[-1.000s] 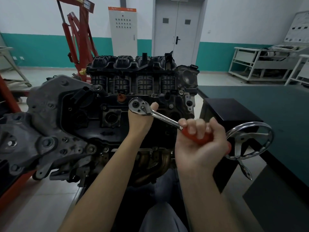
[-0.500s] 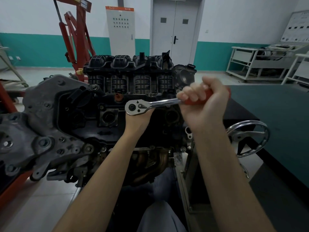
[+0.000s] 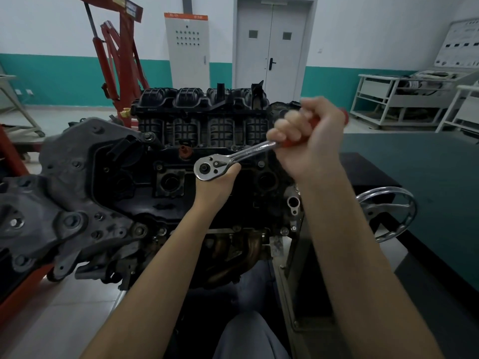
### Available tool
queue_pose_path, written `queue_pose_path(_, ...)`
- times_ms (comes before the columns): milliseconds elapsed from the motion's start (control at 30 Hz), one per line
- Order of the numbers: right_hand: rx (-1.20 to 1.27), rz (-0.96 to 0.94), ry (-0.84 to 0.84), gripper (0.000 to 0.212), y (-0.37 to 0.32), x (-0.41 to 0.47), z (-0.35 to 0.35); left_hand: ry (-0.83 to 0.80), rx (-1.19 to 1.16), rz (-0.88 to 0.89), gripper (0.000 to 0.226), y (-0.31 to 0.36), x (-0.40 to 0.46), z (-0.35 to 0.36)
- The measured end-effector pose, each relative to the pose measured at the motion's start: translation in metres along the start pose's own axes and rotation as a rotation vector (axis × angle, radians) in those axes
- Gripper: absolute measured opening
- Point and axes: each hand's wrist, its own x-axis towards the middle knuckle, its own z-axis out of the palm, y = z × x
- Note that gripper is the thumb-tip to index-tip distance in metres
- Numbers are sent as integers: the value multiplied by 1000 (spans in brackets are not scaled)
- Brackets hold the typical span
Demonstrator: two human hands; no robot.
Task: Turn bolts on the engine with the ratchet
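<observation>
A chrome ratchet wrench (image 3: 210,167) with a red handle sits head-down on the top face of a dark engine (image 3: 181,130) mounted in front of me. My left hand (image 3: 216,189) is wrapped round the drive just beneath the ratchet head, thumb showing at the right; its fingers are hidden behind the head. My right hand (image 3: 309,141) grips the red handle in a fist, raised up and to the right of the head, and looks motion-blurred.
A chrome handwheel (image 3: 388,213) of the engine stand is at the right, beside a green-topped table (image 3: 427,172). A red engine hoist (image 3: 116,63) stands behind the engine at the left. A grey cabinet (image 3: 187,47), double door (image 3: 270,47) and white carts (image 3: 388,104) line the back.
My right hand swung the red handle from low right, near the handwheel, up to above the ratchet head's level. The head and my left hand stayed in place on the engine.
</observation>
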Motion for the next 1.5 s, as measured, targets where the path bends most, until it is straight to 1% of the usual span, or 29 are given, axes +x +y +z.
queue_pose_path(67, -60, 74, -23, 37, -6, 13, 8, -38, 27, 11, 50, 0, -1, 0)
queue_pose_path(133, -44, 81, -21, 37, -6, 12, 7, -51, 38, 9, 49, -1, -1, 0)
queue_pose_path(200, 19, 19, 0, 38, -1, -2, -3, -21, 20, -8, 48, -3, 0, -1)
queue_pose_path(367, 214, -225, 94, 35, 37, -65, -32, -11, -18, 76, 52, -4, 1, -2)
queue_pose_path(433, 247, -257, 76, 36, 48, -79, -35, -16, -21, 90, 54, -3, 0, -3)
queue_pose_path(500, 216, -260, 30, 35, 46, -76, -31, -22, -2, 93, 54, -2, 0, -5)
queue_pose_path(567, 150, -244, -3, 30, 35, -58, -22, -24, 1, 70, 48, -2, 1, -6)
queue_pose_path(633, 72, -171, -12, 29, 19, -34, -11, 13, -17, 3, 37, -1, 2, -5)
queue_pose_path(700, -10, -60, -12, 34, 6, -10, 3, 16, -10, -32, 40, 0, 3, -4)
queue_pose_path(767, -77, 41, -14, 38, -3, 6, 12, -48, 11, -17, 48, 1, 2, -3)
queue_pose_path(833, -79, 76, -15, 39, -6, 12, 14, -79, 28, -17, 51, 2, 1, -2)
queue_pose_path(900, -18, 31, 7, 38, -3, 3, 9, -66, 28, -22, 49, 0, 1, -3)
queue_pose_path(1000, 107, -136, 65, 37, 16, -33, -11, -1, -7, -3, 34, -3, 3, -4)
queue_pose_path(1100, 230, -229, 113, 37, 45, -72, -26, 17, -10, 56, 48, -5, 4, -4)
queue_pose_path(1200, 252, -251, 90, 36, 51, -79, -29, 42, -28, 73, 53, -6, 2, -2)
queue_pose_path(1300, 183, -213, 28, 39, 30, -57, -25, 45, -10, 67, 46, -7, 4, -2)
queue_pose_path(1367, 93, -122, 6, 38, 13, -31, -17, 28, -10, 68, 40, -7, 3, -2)
queue_pose_path(1433, 0, -15, -2, 40, -1, -9, -4, -1, -5, 42, 45, -7, 1, -2)
queue_pose_path(1500, -37, 54, -3, 41, -7, 5, 6, -26, 7, 18, 49, -4, 1, -1)
